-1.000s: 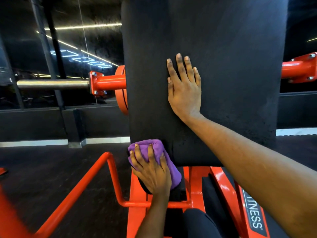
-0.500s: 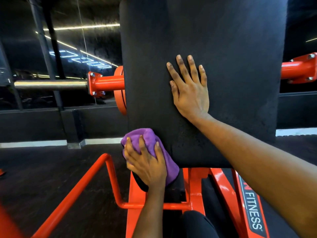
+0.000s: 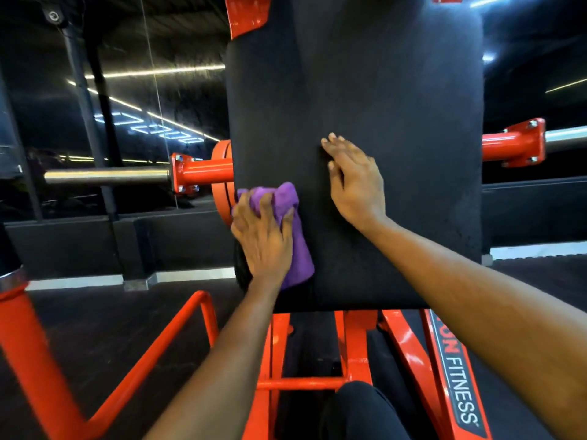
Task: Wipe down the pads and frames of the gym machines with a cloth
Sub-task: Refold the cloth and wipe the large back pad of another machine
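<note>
Knee (image 3: 359,408) in black sits nearest, at the bottom edge, between the orange rails of the frame (image 3: 357,344). On the right rail a black label (image 3: 460,389) reads "FITNESS" in white, and the red letters before it are cut short. A bent orange tube runs off left over dark floor (image 3: 104,328), which lies open on that side. Above the frame stands the black pad (image 3: 397,90), upright, its lower edge just over the rails. The left hand (image 3: 263,239) grips the purple cloth (image 3: 301,258), fingers curled into it, and presses it on the pad's left edge, in the lower half. The right hand (image 3: 355,182) lies flat near the pad's middle, fingers straight, holding nothing. The two hands are near each other but apart. Behind the pad's left edge an orange disc (image 3: 219,154) and sleeve carry a steel bar (image 3: 108,176) out leftwards. Another bar (image 3: 565,138) juts right. Beyond are dark walls with strip lights.
</note>
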The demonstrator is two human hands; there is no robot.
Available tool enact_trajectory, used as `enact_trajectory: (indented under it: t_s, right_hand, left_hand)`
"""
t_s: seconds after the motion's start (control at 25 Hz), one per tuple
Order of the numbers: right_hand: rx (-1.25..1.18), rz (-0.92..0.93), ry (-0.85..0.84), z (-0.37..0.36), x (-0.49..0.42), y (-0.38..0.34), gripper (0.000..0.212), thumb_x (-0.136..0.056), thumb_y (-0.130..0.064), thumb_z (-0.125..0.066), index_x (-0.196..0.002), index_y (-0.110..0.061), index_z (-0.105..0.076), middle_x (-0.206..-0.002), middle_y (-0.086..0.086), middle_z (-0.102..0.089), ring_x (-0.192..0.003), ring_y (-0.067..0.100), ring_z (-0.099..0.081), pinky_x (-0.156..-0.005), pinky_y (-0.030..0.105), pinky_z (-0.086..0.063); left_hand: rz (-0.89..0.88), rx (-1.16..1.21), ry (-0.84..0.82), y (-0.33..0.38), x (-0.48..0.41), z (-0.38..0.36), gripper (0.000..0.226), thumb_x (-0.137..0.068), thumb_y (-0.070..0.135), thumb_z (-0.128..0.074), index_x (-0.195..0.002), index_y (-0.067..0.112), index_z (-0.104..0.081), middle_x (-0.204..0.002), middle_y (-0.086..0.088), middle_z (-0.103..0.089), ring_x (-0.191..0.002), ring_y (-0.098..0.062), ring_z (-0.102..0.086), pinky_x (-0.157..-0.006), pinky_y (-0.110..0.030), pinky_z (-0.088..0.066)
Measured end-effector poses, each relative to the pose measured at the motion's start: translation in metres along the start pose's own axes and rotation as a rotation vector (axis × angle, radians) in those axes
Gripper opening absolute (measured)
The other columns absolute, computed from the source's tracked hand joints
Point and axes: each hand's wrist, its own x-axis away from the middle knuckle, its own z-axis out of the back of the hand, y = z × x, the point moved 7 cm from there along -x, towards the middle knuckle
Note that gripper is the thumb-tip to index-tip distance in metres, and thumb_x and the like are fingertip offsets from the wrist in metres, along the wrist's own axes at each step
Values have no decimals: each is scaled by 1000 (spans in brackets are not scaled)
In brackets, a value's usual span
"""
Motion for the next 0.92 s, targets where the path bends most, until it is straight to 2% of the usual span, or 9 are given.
enact_trajectory:
  t_s: [0.16,0.28,0.4,0.52,0.6,0.68,0.76,0.84,0.92]
  right_hand:
    - [-44,-152,186,36,29,32,40,-92,-3,-52,-127,-16,-67,-134,-5,-65,-130,15,-54,-102,34,-50]
    - [-20,-99,173,30,55,13,34,-87,-2,-54,-115,-11,-70,-122,2,-69,-119,23,-57,-98,40,-52]
    - [-103,-74,129,2,75,-41,28,-83,-6,-55,-106,-10,-70,-110,5,-68,-105,27,-59,-88,44,-52]
    - [-31,-195,14,-42,94,-92,45,-90,-24,-56,-131,-7,-60,-133,16,-58,-122,35,-52,-98,50,-47]
    - [22,-356,-60,-69,97,-107,71,-96,-46,-52,-154,-8,-35,-158,24,-31,-147,39,-28,-119,54,-29]
    - [75,-432,-91,-90,93,-115,87,-96,-64,-45,-162,-19,-13,-166,25,-2,-155,40,1,-124,58,-8]
    - [157,-445,-99,-104,86,-114,88,-93,-74,-40,-162,-30,-7,-166,24,11,-153,42,12,-120,66,-4]
    - [206,-457,-84,-111,84,-108,84,-94,-74,-41,-161,-36,-8,-166,22,12,-153,42,13,-118,69,-5]
    - [221,-464,-46,-110,86,-105,78,-96,-70,-41,-160,-39,-9,-167,19,10,-154,40,10,-118,69,-7]
  left_hand:
    - [-165,-18,-178,37,-47,5,50,-96,64,-42,-132,32,-54,-148,-8,-35,-136,-30,-32,-107,-46,-30]
    - [-286,52,-240,21,-59,14,40,-102,49,-39,-132,35,-62,-143,-5,-39,-125,-26,-39,-108,-40,-34]
    - [-462,80,-378,11,-81,16,34,-100,32,-52,-132,33,-64,-135,-8,-42,-118,-29,-44,-110,-40,-36]
    - [-523,161,-509,8,-95,17,40,-95,10,-59,-132,25,-65,-130,-12,-45,-121,-26,-47,-112,-26,-31]
    - [-488,285,-544,4,-102,24,45,-93,-4,-53,-133,15,-63,-126,-12,-53,-118,-22,-54,-108,-14,-33]
    - [-400,415,-526,-4,-109,35,55,-87,-9,-46,-135,12,-61,-119,-7,-64,-107,-20,-63,-102,-22,-46]
    - [-329,449,-454,-16,-111,44,58,-81,3,-42,-134,14,-62,-117,-3,-67,-98,-17,-64,-95,-27,-50]
    - [-373,362,-300,-22,-107,50,55,-81,12,-39,-131,13,-64,-124,-3,-65,-108,-17,-59,-100,-26,-43]
    - [-453,291,-219,-27,-104,48,50,-88,6,-41,-133,13,-62,-137,-5,-59,-126,-20,-52,-110,-27,-35]
